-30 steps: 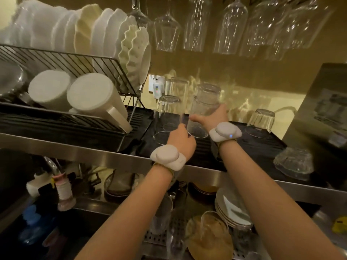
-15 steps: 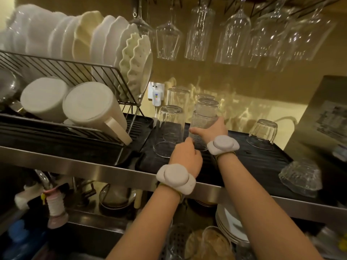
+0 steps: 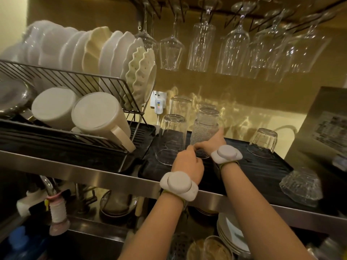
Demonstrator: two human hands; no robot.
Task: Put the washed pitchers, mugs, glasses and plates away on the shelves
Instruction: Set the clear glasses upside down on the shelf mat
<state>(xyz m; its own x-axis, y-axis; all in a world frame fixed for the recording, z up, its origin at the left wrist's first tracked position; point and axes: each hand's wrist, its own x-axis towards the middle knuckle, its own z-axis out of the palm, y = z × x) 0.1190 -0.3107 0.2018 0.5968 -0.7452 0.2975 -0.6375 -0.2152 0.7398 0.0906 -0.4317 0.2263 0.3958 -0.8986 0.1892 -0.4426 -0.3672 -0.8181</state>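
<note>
My right hand grips a textured glass that stands upside down on the black drain tray, with another textured glass stacked over its top. My left hand sits just left of that glass's rim with its fingers curled. The back of the hand hides whether they hold anything. A smooth upturned glass stands beside it, and a taller glass behind. Two white pitchers lie in the dish rack under a row of white plates.
Stemmed glasses hang overhead. A small upturned glass and a glass bowl occupy the tray's right side. A metal appliance stands at the far right. Below the steel shelf edge lie stacked plates and a sink.
My right hand has brought the textured glass down from a raised, tilted position onto the tray. My left hand has shifted right toward its base. The view has tilted upward.
</note>
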